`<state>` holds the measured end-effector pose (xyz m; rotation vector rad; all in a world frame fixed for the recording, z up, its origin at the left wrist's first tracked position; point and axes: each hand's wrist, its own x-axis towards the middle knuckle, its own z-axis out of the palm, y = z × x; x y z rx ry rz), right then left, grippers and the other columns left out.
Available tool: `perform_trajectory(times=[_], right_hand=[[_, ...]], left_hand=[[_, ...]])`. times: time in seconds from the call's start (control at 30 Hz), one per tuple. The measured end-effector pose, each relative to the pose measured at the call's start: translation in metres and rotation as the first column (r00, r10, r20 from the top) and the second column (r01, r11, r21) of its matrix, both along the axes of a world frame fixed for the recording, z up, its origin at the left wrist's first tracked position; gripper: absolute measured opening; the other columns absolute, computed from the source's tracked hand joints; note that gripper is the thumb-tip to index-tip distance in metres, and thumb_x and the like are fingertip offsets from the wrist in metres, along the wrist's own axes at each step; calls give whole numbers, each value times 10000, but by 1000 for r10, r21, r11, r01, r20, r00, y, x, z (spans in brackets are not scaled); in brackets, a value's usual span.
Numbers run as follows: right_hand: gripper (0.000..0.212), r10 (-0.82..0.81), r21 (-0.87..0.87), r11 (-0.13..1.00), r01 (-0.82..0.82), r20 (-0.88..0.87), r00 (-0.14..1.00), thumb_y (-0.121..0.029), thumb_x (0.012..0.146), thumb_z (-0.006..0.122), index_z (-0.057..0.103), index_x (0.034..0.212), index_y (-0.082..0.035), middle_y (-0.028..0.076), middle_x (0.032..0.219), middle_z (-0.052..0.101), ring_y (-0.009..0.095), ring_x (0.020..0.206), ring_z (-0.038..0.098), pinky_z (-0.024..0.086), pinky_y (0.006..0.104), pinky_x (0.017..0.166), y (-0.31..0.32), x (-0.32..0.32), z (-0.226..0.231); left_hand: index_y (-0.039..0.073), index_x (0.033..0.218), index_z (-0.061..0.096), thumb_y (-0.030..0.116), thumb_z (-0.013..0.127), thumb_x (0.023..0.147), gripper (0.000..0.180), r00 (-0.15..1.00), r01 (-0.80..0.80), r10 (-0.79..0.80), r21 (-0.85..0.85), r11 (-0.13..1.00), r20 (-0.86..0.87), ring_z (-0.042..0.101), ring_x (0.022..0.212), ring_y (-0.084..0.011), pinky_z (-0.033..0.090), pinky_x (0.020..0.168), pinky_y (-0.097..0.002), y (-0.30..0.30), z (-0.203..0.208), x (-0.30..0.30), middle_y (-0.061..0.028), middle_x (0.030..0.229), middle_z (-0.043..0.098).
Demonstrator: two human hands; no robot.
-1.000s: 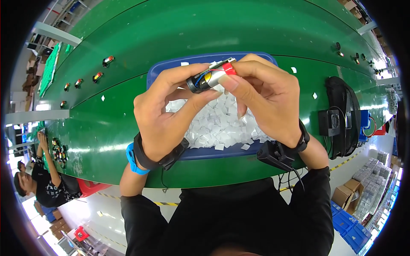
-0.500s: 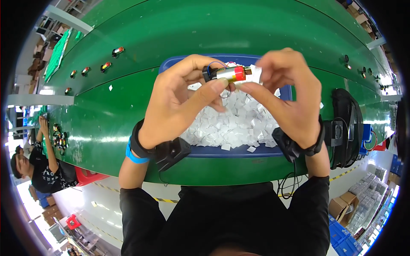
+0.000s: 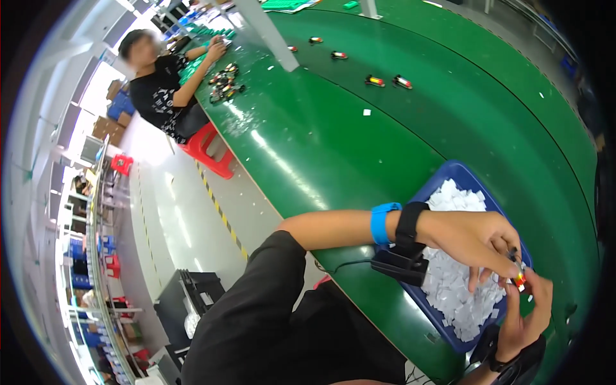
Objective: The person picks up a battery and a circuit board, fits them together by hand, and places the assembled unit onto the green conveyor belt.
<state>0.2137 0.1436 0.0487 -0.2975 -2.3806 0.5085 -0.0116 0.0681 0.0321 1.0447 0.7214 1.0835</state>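
Observation:
At the lower right, my left hand [image 3: 478,242] pinches a small silver, yellow and red cylinder [image 3: 519,278] with a black end and thin wires. Its fingers are closed around the black end. My right hand [image 3: 531,312] meets it at the red end, thumb and fingers pinched about a small white paper piece [image 3: 521,287]. Both hands are above a blue tray [image 3: 428,186] full of loose white paper pieces [image 3: 459,298]. A blue band [image 3: 382,222] and a black strapped device [image 3: 404,263] are on my left wrist.
Several similar cylinders [image 3: 402,82] lie farther back on the green table [image 3: 359,154]. At the upper left a person [image 3: 160,83] sits on a red stool [image 3: 208,151] by a heap of cylinders [image 3: 224,82]. A pale post [image 3: 269,35] rises from the table.
The view has swung left, so my hands and the tray now appear at the lower right and the other person looks nearer. My right fingers have closed in at the cylinder's red end.

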Motion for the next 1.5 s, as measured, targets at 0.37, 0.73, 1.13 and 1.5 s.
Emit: perform_trajectory(times=[0.37, 0.73, 1.13, 1.5], right_hand=[[303, -35, 3, 999, 35, 28, 999, 94, 834, 668, 625, 1133, 66, 143, 948, 643, 200, 762, 592, 484, 289, 679, 7, -5, -7], [288, -58, 19, 998, 57, 42, 997, 76, 851, 668, 625, 1136, 69, 146, 950, 654, 200, 756, 607, 501, 284, 686, 5, 1, -6], [304, -37, 20, 999, 37, 10, 999, 71, 850, 673, 613, 1148, 66, 147, 951, 641, 210, 784, 595, 495, 289, 700, 4, 1, -2], [311, -25, 79, 997, 25, -7, 1000, 119, 824, 671, 621, 1127, 66, 175, 942, 660, 237, 771, 616, 513, 309, 702, 9, 14, -8]], left_hand=[[-81, 932, 622, 227, 708, 899, 321, 998, -58, 54, 102, 993, 45, 650, 591, -149, 551, 495, -258, 4, -10, 0, -123, 780, 688], [-75, 926, 612, 208, 717, 885, 304, 992, -98, 91, 79, 992, 89, 643, 573, -141, 544, 470, -264, 3, -10, 8, -125, 786, 688], [-42, 929, 632, 306, 723, 882, 362, 996, -81, 77, 84, 993, 49, 649, 577, -137, 488, 462, -244, 0, -2, 10, -108, 797, 695], [-48, 915, 642, 283, 704, 901, 338, 997, -80, 75, 169, 982, 36, 648, 612, -132, 533, 490, -257, 3, -9, 15, -107, 791, 696]])
